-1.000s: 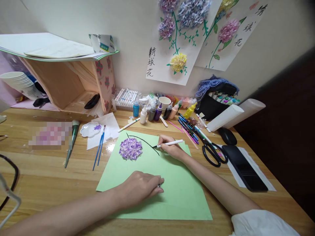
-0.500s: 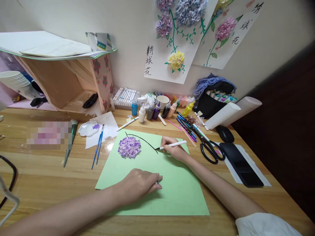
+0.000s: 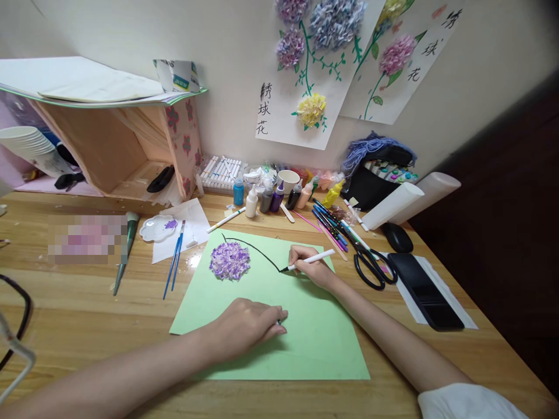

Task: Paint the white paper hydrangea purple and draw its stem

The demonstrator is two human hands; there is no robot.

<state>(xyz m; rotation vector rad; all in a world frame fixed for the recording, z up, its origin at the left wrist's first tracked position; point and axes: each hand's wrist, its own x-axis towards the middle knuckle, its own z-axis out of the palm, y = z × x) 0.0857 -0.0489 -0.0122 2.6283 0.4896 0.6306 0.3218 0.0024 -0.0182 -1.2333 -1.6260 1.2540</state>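
A sheet of green paper (image 3: 314, 326) lies on the wooden table under both hands. My right hand (image 3: 312, 267) is closed around a white marker (image 3: 317, 256), its black tip touching the paper at the lower right end of a curved black line (image 3: 255, 247). Left of that line sits a round purple-and-white flower head (image 3: 230, 261) of crumpled bits. Resting on the paper below, my left hand (image 3: 251, 327) is closed, thumb and fingers together around a small dark thing that is mostly hidden.
Black scissors (image 3: 369, 270), a phone (image 3: 430, 291) and several pens (image 3: 329, 230) lie to the right. Paint bottles (image 3: 276, 199) line the back. Blue brushes (image 3: 175, 259) and a white palette (image 3: 152, 228) are left of the paper. Flower pictures (image 3: 301, 131) hang on the wall.
My right hand has shifted slightly right and down with the marker. The marker tip is now at the end of the black line. My left hand stays in place.
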